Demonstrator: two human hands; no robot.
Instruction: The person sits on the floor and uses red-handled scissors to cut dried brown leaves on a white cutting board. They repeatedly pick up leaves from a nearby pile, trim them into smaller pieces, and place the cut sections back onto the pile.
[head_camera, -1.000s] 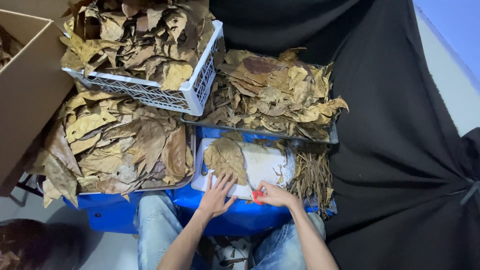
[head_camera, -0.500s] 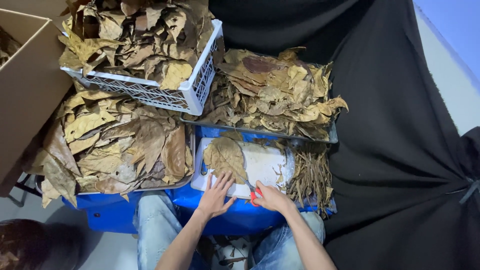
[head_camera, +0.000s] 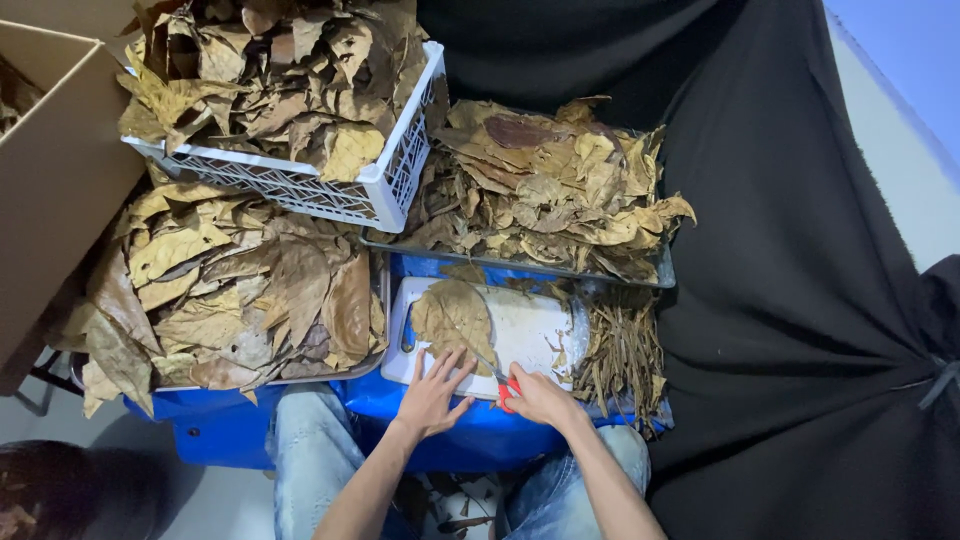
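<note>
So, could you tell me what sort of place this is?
Probably an improvised leaf-sorting spot: a white basket and metal trays heaped with dried leaves, a cutting board, black cloth behind.

A large dried brown leaf (head_camera: 455, 317) is laid flat on the left part of a white cutting board (head_camera: 535, 330), its edges crinkled. A red-handled tool (head_camera: 507, 388) is seen at the board's near edge, mostly hidden.

Bare forearms, no sleeves — faded, light-blue jeans (head_camera: 305, 450).
</note>
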